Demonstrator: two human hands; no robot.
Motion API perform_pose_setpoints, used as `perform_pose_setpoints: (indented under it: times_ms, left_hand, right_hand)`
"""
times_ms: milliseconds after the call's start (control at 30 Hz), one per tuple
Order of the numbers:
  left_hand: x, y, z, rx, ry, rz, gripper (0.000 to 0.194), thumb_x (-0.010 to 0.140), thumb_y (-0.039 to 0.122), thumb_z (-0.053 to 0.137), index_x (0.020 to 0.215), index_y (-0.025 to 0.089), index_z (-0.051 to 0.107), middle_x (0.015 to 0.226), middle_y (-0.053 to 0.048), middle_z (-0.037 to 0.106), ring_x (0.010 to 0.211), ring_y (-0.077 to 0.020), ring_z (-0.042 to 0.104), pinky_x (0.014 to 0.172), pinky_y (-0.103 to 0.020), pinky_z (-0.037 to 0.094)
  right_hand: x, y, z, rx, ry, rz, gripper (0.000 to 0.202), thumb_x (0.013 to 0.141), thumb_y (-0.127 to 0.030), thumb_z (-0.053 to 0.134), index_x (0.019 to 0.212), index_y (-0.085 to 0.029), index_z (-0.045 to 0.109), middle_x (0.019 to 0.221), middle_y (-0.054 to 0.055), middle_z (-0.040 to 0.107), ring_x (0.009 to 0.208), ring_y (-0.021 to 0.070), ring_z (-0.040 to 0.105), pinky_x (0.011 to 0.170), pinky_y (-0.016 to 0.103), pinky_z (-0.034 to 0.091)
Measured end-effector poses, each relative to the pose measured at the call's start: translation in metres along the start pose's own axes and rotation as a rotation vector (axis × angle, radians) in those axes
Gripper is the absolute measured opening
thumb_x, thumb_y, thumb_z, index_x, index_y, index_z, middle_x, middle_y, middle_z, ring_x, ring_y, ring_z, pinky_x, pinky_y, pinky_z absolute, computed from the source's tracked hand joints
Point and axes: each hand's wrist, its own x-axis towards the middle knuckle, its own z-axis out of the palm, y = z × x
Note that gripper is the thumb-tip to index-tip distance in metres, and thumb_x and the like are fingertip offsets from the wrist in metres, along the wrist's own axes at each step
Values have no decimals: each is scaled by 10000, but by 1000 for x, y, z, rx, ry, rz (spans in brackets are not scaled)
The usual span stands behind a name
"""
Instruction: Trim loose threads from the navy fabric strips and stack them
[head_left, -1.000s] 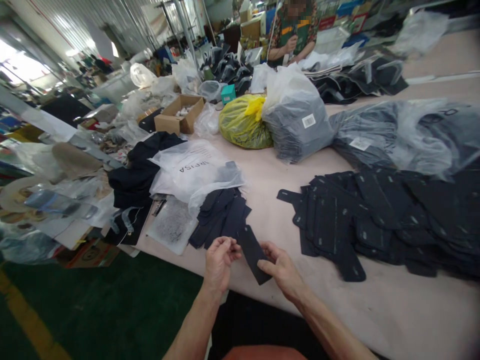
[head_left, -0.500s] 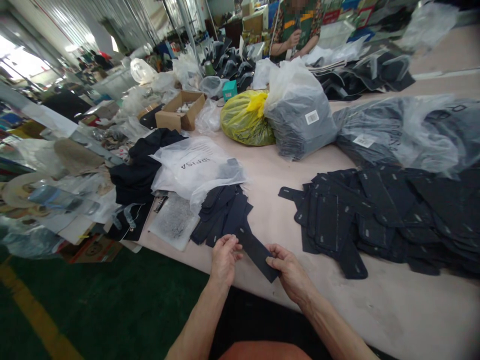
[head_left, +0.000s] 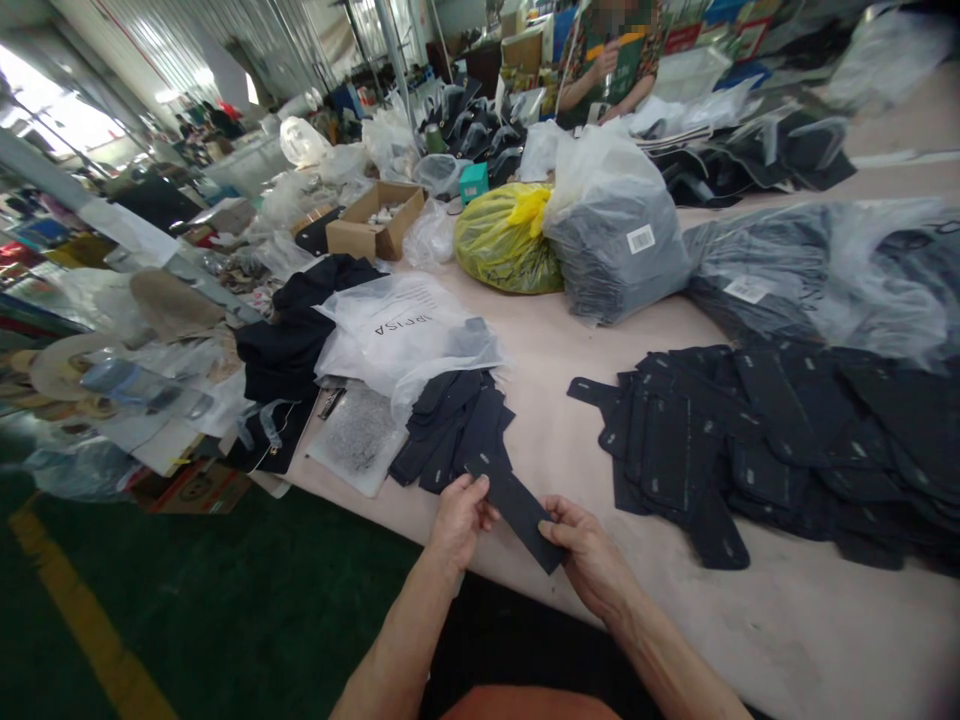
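Note:
Near the table's front edge, a dark rectangular fabric piece (head_left: 516, 510) is held slanting between both hands. My left hand (head_left: 463, 515) pinches its upper left end. The lower right end is gripped by my right hand (head_left: 581, 545), thumb on top. Just beyond my left hand lies a fanned pile of similar dark pieces (head_left: 454, 430), partly under a white printed plastic bag (head_left: 409, 325). To the right, a large heap of dark cut pieces with small light marks (head_left: 667, 450) spreads over the table.
A clear tray (head_left: 356, 440) sits left of the small pile. Behind are a cardboard box (head_left: 375, 225), a yellow bag (head_left: 506, 245) and bulky filled bags (head_left: 619, 240). A person (head_left: 611, 65) stands across the table (head_left: 540, 400). A metal pole slants at left.
The whole view has shifted, so the scene sits slightly further right and lower. Both hands keep hold of the dark piece, with little change in their grip.

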Motion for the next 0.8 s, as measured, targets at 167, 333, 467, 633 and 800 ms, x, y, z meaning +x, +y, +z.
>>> perform_pose_setpoints:
  times_ms: [167,333,467,633,800]
  left_hand:
    - [0,-5,-3,72,0,24,466,664,550,763,677,170,494,519,30,577,348,-46,427,357,-172,254]
    - [-2,-10,-14,216,33,69,492,689,601,721,628,158,517,500,21,562,336,-41,407,349,-170,235]
    - [-8,-13,-21,238,30,59,485,702,593,714,626,147,538,511,22,558,348,-35,398,365,-169,245]
    - [-13,-7,-30,279,48,72,457,734,562,696,633,148,532,526,34,550,364,-32,395,387,-165,260]
    - [-13,2,-32,330,1,118,399,754,517,681,655,151,557,551,15,576,417,-57,450,428,-171,326]
  right_hand:
    - [-3,-5,3,65,31,39,239,566,-227,757,768,-166,645,706,6,651,610,137,549,606,249,389]
    - [1,-4,-2,-22,124,12,198,561,-247,746,672,-178,597,590,-18,592,521,124,479,540,252,331]
    - [4,-2,-5,-20,155,15,181,552,-238,735,643,-180,590,564,-26,575,504,117,454,524,252,308]
    - [3,-4,-7,49,34,117,219,546,-286,762,661,-159,627,594,-9,604,538,115,491,549,250,365]
    - [4,-8,-12,23,-52,181,204,583,-303,739,677,-154,636,597,-2,614,518,116,506,530,258,405]
